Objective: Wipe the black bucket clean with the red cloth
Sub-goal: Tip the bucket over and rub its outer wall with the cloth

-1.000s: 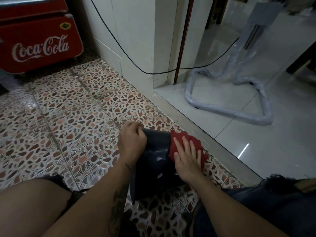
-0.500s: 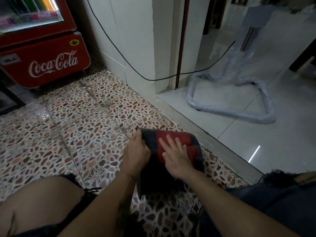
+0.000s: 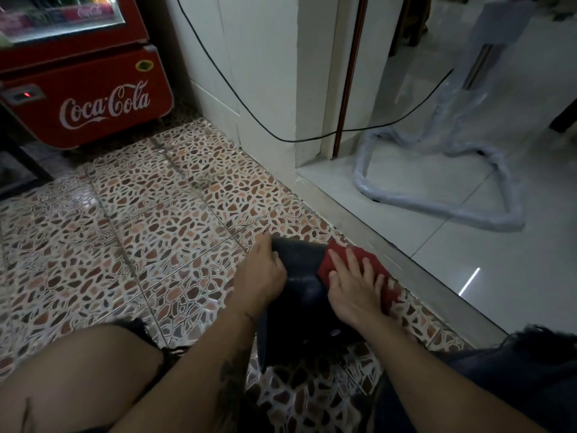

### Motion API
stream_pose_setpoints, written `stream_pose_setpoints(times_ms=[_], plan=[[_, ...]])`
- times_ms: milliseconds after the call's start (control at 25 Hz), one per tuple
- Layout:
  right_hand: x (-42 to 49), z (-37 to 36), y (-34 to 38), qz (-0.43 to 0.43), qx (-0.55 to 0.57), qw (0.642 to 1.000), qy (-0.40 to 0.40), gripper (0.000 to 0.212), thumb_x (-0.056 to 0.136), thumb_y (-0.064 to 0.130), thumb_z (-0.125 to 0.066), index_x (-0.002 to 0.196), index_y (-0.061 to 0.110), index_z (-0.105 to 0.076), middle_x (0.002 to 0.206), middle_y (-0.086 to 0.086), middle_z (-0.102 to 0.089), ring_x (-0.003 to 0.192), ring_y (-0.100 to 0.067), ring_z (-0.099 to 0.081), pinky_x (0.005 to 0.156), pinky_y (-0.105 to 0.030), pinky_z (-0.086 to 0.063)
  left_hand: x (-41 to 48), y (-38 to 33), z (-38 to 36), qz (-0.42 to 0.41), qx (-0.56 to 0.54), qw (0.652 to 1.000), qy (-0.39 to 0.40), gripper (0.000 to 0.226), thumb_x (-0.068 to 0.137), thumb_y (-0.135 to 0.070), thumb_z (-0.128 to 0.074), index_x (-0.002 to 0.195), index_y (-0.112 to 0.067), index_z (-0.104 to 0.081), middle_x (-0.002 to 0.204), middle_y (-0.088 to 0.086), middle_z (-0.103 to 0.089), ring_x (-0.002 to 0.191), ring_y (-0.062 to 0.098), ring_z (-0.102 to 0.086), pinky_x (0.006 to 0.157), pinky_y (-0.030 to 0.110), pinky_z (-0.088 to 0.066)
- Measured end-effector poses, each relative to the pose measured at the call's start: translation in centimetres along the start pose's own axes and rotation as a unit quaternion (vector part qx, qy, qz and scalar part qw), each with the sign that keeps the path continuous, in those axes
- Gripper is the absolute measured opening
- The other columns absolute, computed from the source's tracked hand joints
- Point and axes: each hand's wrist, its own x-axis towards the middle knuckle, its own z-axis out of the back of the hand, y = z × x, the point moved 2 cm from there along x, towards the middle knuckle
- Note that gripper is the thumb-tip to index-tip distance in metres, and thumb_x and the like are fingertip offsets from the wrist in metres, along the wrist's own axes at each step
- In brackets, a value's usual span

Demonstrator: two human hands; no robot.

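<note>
The black bucket (image 3: 299, 295) lies on its side on the patterned floor between my knees, its base pointing away from me. My left hand (image 3: 260, 278) grips its left side near the base. My right hand (image 3: 354, 290) lies flat, fingers spread, pressing the red cloth (image 3: 338, 259) against the bucket's upper right side. Part of the cloth hangs off to the right past my fingers. The bucket's mouth is hidden behind my forearms.
A red Coca-Cola cooler (image 3: 93, 98) stands at the far left. A white wall corner (image 3: 265, 120) with a black cable (image 3: 249, 110) rises ahead. A grey threshold (image 3: 406, 264) runs diagonally on the right, with a plastic-wrapped stand (image 3: 443, 201) on white tiles beyond.
My right hand slid the red cloth across the bucket's top, left and back toward its right side. My left hand kept its grip. The camera view tilted upward.
</note>
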Motion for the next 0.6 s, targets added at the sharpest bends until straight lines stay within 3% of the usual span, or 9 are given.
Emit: stream_pose_setpoints(times_ms=[120, 240, 400, 520, 600], plan=[[-1.6, -1.6, 2.9, 0.132, -0.008, 0.991, -0.014, 0.063, 0.093, 0.053, -0.012, 0.155, 0.053, -0.006, 0.17, 0.012, -0.002, 0.154, -0.023, 0.003, 0.121, -0.054, 0.012, -1.4, 0.7, -1.2, -0.021, -0.05, 0.998, -0.038, 0.049, 0.1, -0.021, -0.034, 0.149, -0.023, -0.031, 0.157, 0.003, -0.038, 0.138, 0.022, -0.042, 0.109, 0.04, -0.035], [-0.7, -1.2, 2.8, 0.154, 0.001, 0.988, -0.033, 0.062, 0.092, 0.054, -0.016, 0.154, 0.054, -0.015, 0.168, 0.012, -0.013, 0.153, -0.018, -0.006, 0.122, -0.051, 0.004, -0.5, 0.6, -0.9, -0.027, -0.04, 0.998, -0.051, 0.051, 0.099, -0.019, -0.035, 0.15, -0.02, -0.034, 0.158, 0.001, -0.037, 0.142, 0.019, -0.037, 0.114, 0.036, -0.029], [2.5, 0.4, 0.1, 0.034, -0.029, 0.998, -0.046, 0.06, 0.094, 0.049, -0.016, 0.152, 0.043, -0.032, 0.164, 0.006, -0.029, 0.149, -0.022, -0.02, 0.121, -0.056, -0.005, -0.8, 0.3, -0.7, -0.021, -0.043, 0.998, -0.048, 0.049, 0.1, -0.022, -0.036, 0.149, -0.02, -0.038, 0.156, 0.002, -0.041, 0.141, 0.02, -0.039, 0.116, 0.038, -0.03], [4.9, 1.5, 0.3, -0.084, -0.024, 0.996, 0.027, 0.059, 0.096, 0.044, -0.013, 0.151, 0.04, -0.034, 0.165, 0.001, -0.027, 0.151, -0.031, -0.016, 0.118, -0.066, 0.002, -0.9, 0.3, -0.8, -0.019, -0.062, 0.996, -0.055, 0.049, 0.1, -0.023, -0.036, 0.149, -0.021, -0.04, 0.155, 0.001, -0.043, 0.142, 0.019, -0.038, 0.117, 0.04, -0.029], [5.3, 1.1, 2.5, -0.087, -0.009, 0.995, 0.055, 0.059, 0.096, 0.045, -0.012, 0.153, 0.043, -0.029, 0.167, 0.002, -0.02, 0.153, -0.032, -0.008, 0.116, -0.068, 0.01, -0.6, 0.4, -1.0, -0.008, -0.071, 0.996, -0.06, 0.048, 0.101, -0.021, -0.037, 0.148, -0.021, -0.042, 0.154, 0.002, -0.044, 0.14, 0.02, -0.04, 0.115, 0.037, -0.031]])
